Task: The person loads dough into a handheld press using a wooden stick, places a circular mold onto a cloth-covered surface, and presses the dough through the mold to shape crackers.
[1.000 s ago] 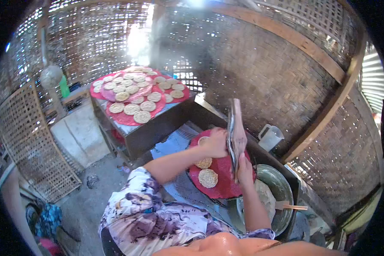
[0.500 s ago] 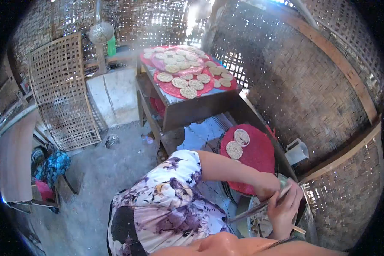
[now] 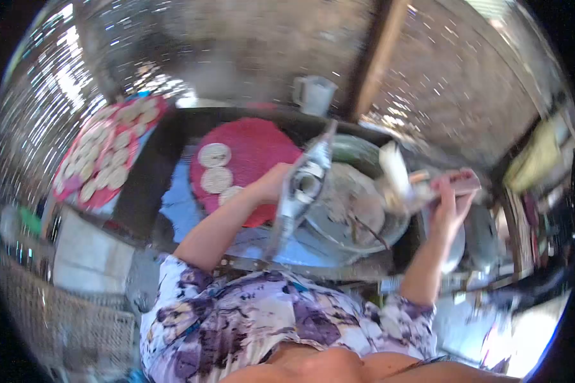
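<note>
My left hand (image 3: 276, 184) is closed on the edge of a flat metal plate (image 3: 314, 167) with a round ring-shaped opening. The plate is tilted on edge between a pink round mat (image 3: 246, 143) and a wide basin (image 3: 399, 223). Pale round lattice-like pieces (image 3: 217, 180) lie on the mat. Inside the basin sits a pale lump of dough (image 3: 345, 191), with a thin dark stick (image 3: 370, 233) against it. Right of the basin, my right hand (image 3: 450, 214) grips a wooden tool (image 3: 463, 182); a pale block (image 3: 396, 169) appears joined to it, but blur hides the join.
At the left, more pale rounds (image 3: 92, 153) lie on pink sheets on a table. A translucent jug (image 3: 316, 94) stands behind the mat by the woven wall (image 3: 268, 51). A wooden post (image 3: 380, 57) rises behind the basin. Grey containers (image 3: 479, 236) stand at the right.
The view has swung right, bringing the basin to the middle. My hands, close together before, are now apart: the left with the metal plate, the right with the wooden tool.
</note>
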{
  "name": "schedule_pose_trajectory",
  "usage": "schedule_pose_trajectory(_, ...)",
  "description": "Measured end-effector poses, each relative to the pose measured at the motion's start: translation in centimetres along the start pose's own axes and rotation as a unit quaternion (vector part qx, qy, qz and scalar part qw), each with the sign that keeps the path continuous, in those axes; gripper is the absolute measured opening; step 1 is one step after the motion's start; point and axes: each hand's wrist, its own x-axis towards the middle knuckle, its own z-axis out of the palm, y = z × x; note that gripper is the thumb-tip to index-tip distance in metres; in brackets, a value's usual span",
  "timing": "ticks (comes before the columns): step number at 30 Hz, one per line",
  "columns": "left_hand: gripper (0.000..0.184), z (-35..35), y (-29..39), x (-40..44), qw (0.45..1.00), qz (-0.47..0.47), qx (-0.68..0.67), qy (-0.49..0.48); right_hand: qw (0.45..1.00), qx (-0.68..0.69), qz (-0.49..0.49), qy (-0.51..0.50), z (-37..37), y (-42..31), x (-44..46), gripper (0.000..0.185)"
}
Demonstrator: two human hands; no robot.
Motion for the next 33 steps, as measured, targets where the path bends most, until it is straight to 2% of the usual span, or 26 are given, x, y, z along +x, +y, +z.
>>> schedule_pose_trajectory(1,0.04,0.9,-0.5,0.9,0.979,-0.061,-0.188,-0.05,0.994,0.051,0.006,0.096,0.2,0.8,-0.5,0.032)
schedule_pose_trajectory(2,0.049,1.9,-1.1,1.7,0.919,-0.139,-0.362,-0.075,0.988,0.093,0.023,0.12,0.6,1.3,-1.0,0.029)
schedule_pose_trajectory(4,0.048,3.2,-0.4,3.7,0.848,-0.119,-0.514,-0.055,0.975,0.159,0.091,0.129,2.0,2.2,-2.8,0.024)
schedule_pose_trajectory(6,0.039,4.0,3.4,5.4,0.866,-0.026,-0.497,0.046,0.952,0.249,0.164,0.07,3.9,4.2,-4.8,0.025)
schedule_pose_trajectory(7,0.031,4.8,0.3,6.4,0.875,0.325,-0.347,0.093,0.93,0.316,0.184,0.023,4.5,5.6,-5.5,0.028)
schedule_pose_trajectory(8,0.026,4.2,1.8,5.9,0.863,0.276,-0.407,0.115,0.935,0.291,0.195,-0.054,4.4,7.0,-5.8,0.034)
schedule_pose_trajectory(9,0.018,3.1,0.9,5.9,0.872,0.288,-0.377,0.12,0.933,0.264,0.206,-0.131,4.1,8.7,-5.9,0.04)
schedule_pose_trajectory(10,0.014,2.5,2.8,5.4,0.884,0.3,-0.332,0.134,0.959,0.028,0.121,-0.255,2.7,11.9,-6.2,0.045)
schedule_pose_trajectory(11,0.022,1.9,3.4,4.7,0.88,0.252,-0.373,0.154,0.908,-0.211,0.032,-0.36,0.7,16.0,-6.7,0.049)
schedule_pose_trajectory(12,0.022,1.6,2.5,4.4,0.892,0.231,-0.345,0.176,0.784,-0.434,-0.057,-0.44,-1.0,19.4,-7.0,0.054)
schedule_pose_trajectory(13,0.022,1.3,1.9,3.9,0.903,0.211,-0.317,0.199,0.689,-0.515,0.076,-0.504,-2.1,21.1,-7.7,0.047)
schedule_pose_trajectory(14,0.016,1.0,1.7,3.5,0.914,0.227,-0.277,0.19,0.567,-0.575,0.207,-0.552,-3.0,22.0,-8.2,0.042)
schedule_pose_trajectory(16,0.015,1.0,2.4,2.8,0.931,0.244,-0.204,0.178,0.464,-0.577,0.176,-0.649,-4.0,19.7,-6.7,0.033)
schedule_pose_trajectory(17,0.019,-0.2,1.1,2.0,0.953,0.22,-0.111,0.175,0.409,-0.572,0.158,-0.694,-4.5,19.0,-5.7,0.029)
schedule_pose_trajectory(19,0.027,0.4,3.7,1.9,0.94,0.206,-0.219,0.163,0.402,-0.581,0.142,-0.693,-6.2,20.8,-3.7,0.02)
schedule_pose_trajectory(21,0.033,-1.2,2.7,1.1,0.945,0.152,-0.257,0.134,0.478,-0.639,0.09,-0.595,-6.6,17.2,-1.1,0.016)
schedule_pose_trajectory(23,0.038,-1.8,2.2,0.5,0.948,0.122,-0.264,0.131,0.39,-0.68,0.066,-0.617,-6.6,17.1,1.4,0.012)
schedule_pose_trajectory(26,0.045,-1.3,2.5,0.7,0.962,0.154,-0.159,0.162,0.386,-0.683,-0.023,-0.62,-6.1,15.8,2.2,0.012)
schedule_pose_trajectory(30,0.047,-1.0,2.5,0.6,0.968,0.131,-0.157,0.144,0.342,-0.674,-0.035,-0.654,-6.6,18.5,-0.4,0.012)
schedule_pose_trajectory(33,0.056,-1.8,0.8,0.1,0.969,0.129,-0.17,0.127,0.329,-0.649,-0.044,-0.684,-7.6,20.9,-1.5,0.011)
